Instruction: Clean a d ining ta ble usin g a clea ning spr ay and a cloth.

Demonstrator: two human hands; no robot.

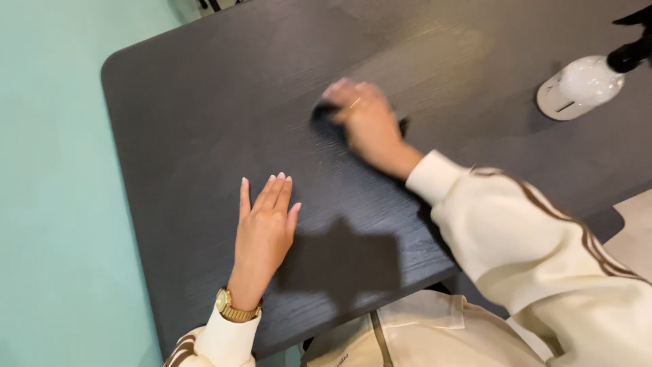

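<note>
White spray bottle [581,87] with black nozzle stands at table's far right

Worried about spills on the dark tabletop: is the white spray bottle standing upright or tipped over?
Upright. The white spray bottle is seen from above, resting on its round base on the table, with its black nozzle on top.

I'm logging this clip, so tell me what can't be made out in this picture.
- Dark cloth, head view: mostly hidden under the blurred right hand; its shape and the grip are unclear.
- White spray bottle: its black nozzle is cut off by the right edge.
- Dark table: its far and right sides run out of frame.
- Left hand: lies flat; the palm is hidden.
</note>
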